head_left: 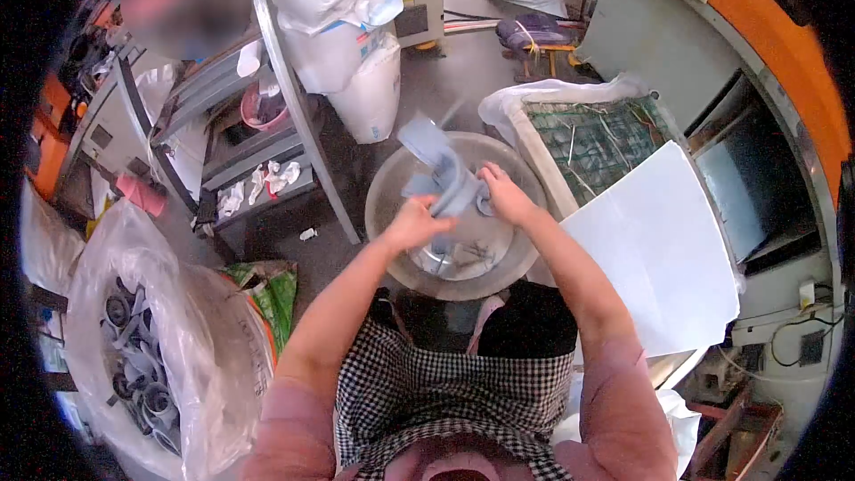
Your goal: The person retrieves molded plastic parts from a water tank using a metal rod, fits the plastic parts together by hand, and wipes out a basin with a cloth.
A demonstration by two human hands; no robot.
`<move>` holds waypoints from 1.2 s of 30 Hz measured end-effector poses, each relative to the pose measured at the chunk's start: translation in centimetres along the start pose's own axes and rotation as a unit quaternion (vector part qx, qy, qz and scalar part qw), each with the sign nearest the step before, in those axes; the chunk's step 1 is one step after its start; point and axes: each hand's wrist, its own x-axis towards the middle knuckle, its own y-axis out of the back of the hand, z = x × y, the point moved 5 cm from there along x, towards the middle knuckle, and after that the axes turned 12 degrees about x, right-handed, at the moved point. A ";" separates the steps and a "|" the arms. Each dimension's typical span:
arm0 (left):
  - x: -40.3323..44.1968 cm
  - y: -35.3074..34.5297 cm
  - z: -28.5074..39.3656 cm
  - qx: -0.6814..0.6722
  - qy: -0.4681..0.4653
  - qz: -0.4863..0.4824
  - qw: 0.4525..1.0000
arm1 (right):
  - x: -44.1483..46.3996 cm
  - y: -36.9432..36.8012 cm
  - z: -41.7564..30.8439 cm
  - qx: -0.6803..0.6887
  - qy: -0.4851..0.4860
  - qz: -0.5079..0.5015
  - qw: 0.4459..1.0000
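Observation:
Over a round, translucent basin (385, 240) I hold a grey-blue curved part (456, 180) with both hands. My left hand (419, 224) grips its lower left side. My right hand (506, 193) has its fingers closed on the right side of the part. A flat, wide end of the part points up and left, slightly blurred. Small thin scraps (472, 254) lie at the bottom of the basin below my hands.
At the left stands a clear plastic bag (205, 330) of grey parts. White sheets (650, 249) and a crate with green netting (592, 147) are at the right. A metal rack (298, 98) and white sacks (361, 89) stand beyond the basin.

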 end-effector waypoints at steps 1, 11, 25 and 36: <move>-0.8 -0.5 0.4 0.080 -0.010 -0.023 0.996 | 0.1 0.5 -0.5 -0.067 0.010 0.043 0.997; -0.9 -3.3 1.4 0.272 -0.127 0.057 0.952 | 2.3 3.8 -8.4 0.184 0.079 0.231 0.952; 1.4 -4.9 0.2 0.226 -0.115 0.091 0.963 | 2.3 2.4 -8.2 0.013 -0.047 0.354 0.934; 2.0 -6.2 0.1 0.306 -0.083 0.055 0.947 | 3.4 1.5 -3.5 0.102 -0.125 0.172 0.972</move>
